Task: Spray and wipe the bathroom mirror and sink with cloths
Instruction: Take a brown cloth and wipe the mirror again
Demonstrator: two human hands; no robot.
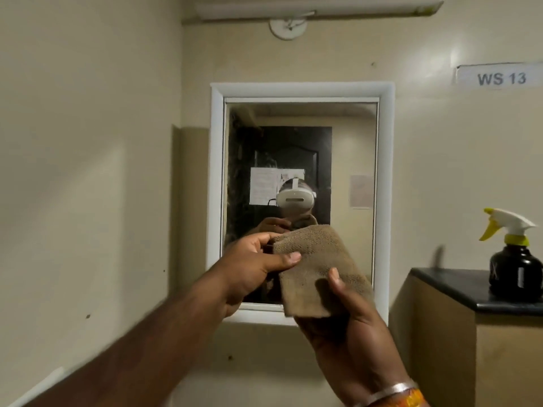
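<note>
Right now both hands are holding a folded brown cloth [317, 268] up in front of the mirror [299, 177]. The left hand [252, 265] is pinching the cloth's top left edge with thumb and fingers. The right hand [349, 321] is gripping its bottom part, thumb pressing on the front. The cloth and hands are hiding the lower part of the mirror glass. Off to the right, a dark spray bottle [514, 259] with a yellow and white trigger is standing on a black surface [452, 284], near its back edge. A sign [499, 78] reading "WS 13" is sticking on the wall above.
</note>
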